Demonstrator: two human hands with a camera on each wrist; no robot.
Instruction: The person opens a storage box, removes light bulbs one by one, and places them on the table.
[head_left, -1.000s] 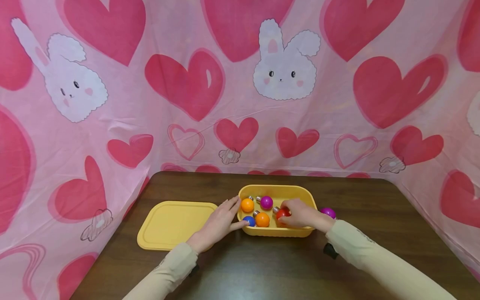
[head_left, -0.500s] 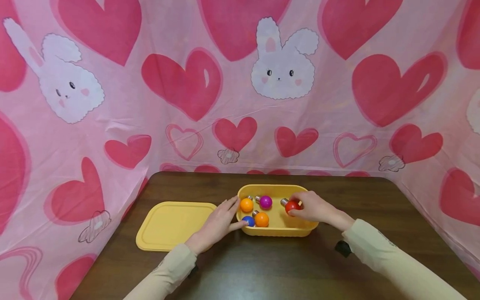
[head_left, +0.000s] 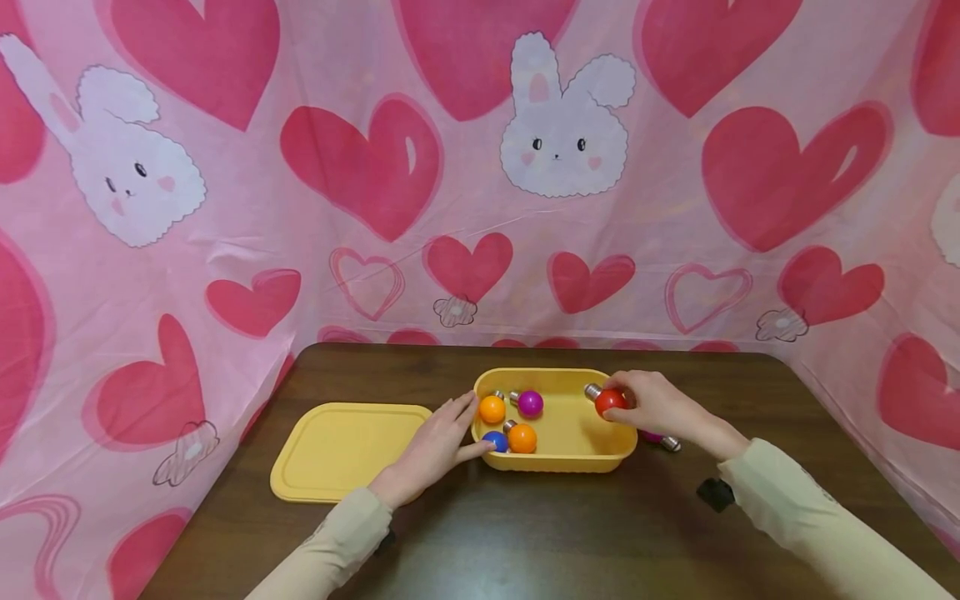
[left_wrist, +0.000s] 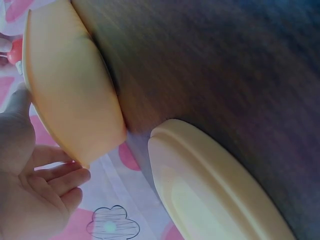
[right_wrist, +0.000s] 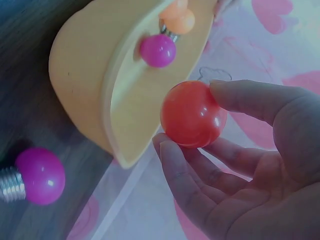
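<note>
My right hand [head_left: 656,408] pinches a red round light bulb [head_left: 611,403] by its globe, above the right end of a yellow container [head_left: 592,463]. The bulb's metal base points up and left in the head view. My left hand [head_left: 438,442] rests at the container's left end, fingers fairly straight along the rim and thumb over the front edge. Inside, on the left, lie two orange bulbs [head_left: 522,437], a purple bulb [head_left: 531,404] and a blue bulb [head_left: 495,442], partly covered by the thumb. Another purple bulb [right_wrist: 41,176] lies on the table, right of the container.
A flat yellow lid [head_left: 341,454] lies on the dark wooden table [head_left: 525,533], left of the container and partly behind my left arm. Pink cloth [head_left: 480,200] with hearts and rabbits hangs behind the table and at both sides.
My right hand has lifted the red bulb from inside the container and carried it right and up, towards the right rim. My left hand stays at the container's left end.
</note>
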